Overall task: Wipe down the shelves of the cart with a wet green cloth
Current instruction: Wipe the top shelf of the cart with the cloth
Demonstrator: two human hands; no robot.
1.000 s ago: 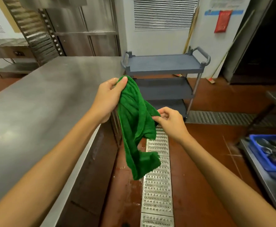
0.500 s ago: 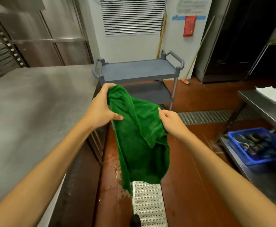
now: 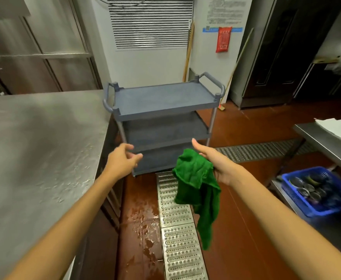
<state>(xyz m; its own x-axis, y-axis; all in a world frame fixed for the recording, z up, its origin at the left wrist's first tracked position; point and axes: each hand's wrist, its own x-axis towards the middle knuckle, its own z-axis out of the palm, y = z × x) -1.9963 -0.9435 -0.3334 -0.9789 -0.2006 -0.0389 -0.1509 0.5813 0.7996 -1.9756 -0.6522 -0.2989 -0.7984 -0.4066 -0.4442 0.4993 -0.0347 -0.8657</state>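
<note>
With your right hand (image 3: 216, 164) gripping the wet green cloth (image 3: 196, 184) and left hand (image 3: 123, 158) loosely spread, bunch it flat before wiping the grey three-shelf plastic cart (image 3: 161, 100) top-down.

**Steel, Drain and a Blue Basket**

A brushed steel surface (image 3: 34, 148) fills the left side. A perforated metal drain grate (image 3: 177, 219) runs along the red-brown floor (image 3: 236, 239), with wet patches just beside it. On the right, a blue basket (image 3: 331, 210) of metal tins sits lower than another steel surface (image 3: 317, 138). The far wall carries a louvred vent (image 3: 151, 23) and a red hanging (image 3: 223, 39); a wooden pole (image 3: 188, 53) leans there.
</note>
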